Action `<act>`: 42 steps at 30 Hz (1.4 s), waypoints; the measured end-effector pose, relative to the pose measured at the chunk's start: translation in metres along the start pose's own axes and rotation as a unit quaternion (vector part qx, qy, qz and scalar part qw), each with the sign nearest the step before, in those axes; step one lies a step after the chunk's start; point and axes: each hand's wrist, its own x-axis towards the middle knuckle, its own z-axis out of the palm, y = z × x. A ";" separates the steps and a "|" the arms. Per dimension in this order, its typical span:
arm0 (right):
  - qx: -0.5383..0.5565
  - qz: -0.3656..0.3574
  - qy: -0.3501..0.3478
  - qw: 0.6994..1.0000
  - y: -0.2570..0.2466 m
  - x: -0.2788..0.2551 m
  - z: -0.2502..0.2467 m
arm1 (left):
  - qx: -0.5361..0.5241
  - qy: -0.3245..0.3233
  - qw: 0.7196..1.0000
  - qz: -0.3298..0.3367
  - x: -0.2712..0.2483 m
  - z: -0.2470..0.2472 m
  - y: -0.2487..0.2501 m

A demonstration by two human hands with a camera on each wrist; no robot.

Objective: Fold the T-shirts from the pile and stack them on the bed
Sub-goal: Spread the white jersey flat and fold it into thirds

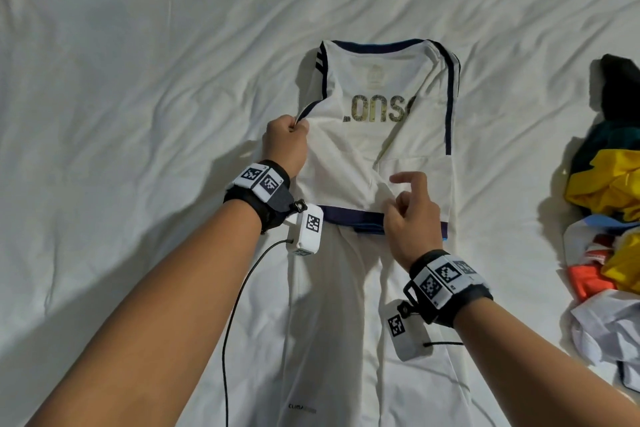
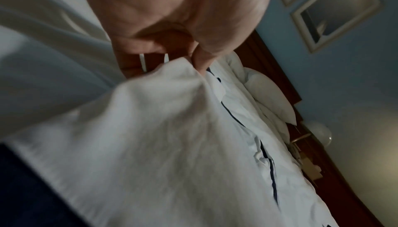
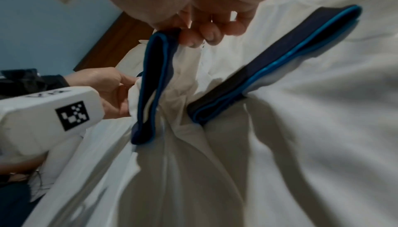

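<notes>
A white T-shirt [image 1: 349,156] with navy trim and gold lettering lies back-up in the middle of the bed, its sides folded in. My left hand [image 1: 289,140] pinches the navy-edged fold at the shirt's left side [image 2: 183,70]. My right hand [image 1: 410,215] pinches the navy and blue hem band [image 3: 157,84] at the near edge and lifts it, with the index finger sticking out. The lower part of the shirt trails toward me between my forearms.
A pile of shirts [image 1: 609,204] in yellow, dark green, black, orange and white lies at the right edge of the bed. The white sheet [image 1: 138,80] stretches wrinkled to the left and beyond. Pillows [image 2: 269,94] and a wooden headboard lie further off.
</notes>
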 end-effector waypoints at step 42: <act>-0.400 -0.125 -0.116 0.900 0.044 0.021 0.051 | 0.388 0.078 0.914 0.085 -0.118 0.005 -0.066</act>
